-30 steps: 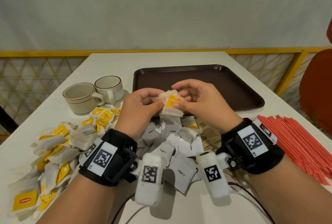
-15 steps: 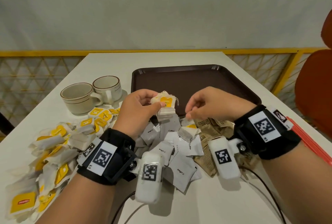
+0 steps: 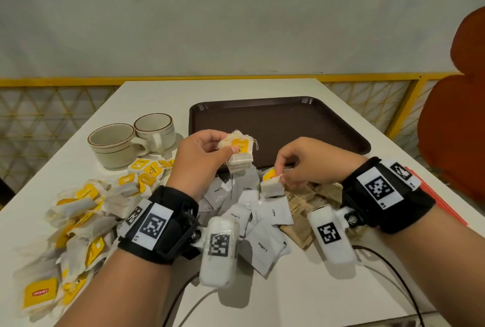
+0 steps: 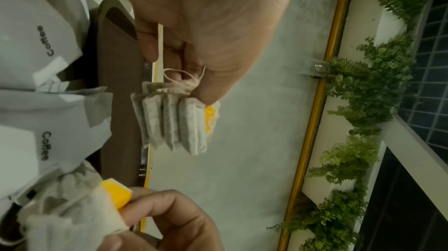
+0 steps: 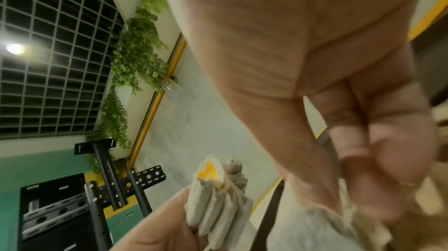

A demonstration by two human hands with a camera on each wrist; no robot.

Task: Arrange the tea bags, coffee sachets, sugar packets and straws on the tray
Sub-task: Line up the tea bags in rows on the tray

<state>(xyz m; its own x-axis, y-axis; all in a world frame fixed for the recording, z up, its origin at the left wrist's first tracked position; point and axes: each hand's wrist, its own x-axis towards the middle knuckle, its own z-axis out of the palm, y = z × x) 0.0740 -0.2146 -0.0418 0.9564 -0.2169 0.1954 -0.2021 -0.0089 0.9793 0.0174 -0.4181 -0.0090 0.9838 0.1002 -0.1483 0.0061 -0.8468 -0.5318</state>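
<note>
Tea-bag stack (image 3: 240, 152), gripped upright in left hand (image 3: 202, 154) over near rim of tray (image 3: 341, 127); single tea bag (image 3: 273, 185), pinched by right hand (image 3: 307, 162), just right and lower, over the coffee sachets (image 3: 265, 221).

the left hand (image 3: 203, 153) is hovering raised above the table, thumb and curled fingers pinching a small stack of tea bags (image 3: 240, 153). the right hand (image 3: 304, 162) is sitting lower and to the right, knuckles up, fingertips pinching a single tea bag (image 3: 271, 185). both forearms are reaching forward, each wrist wearing a black strap with a camera.
</note>
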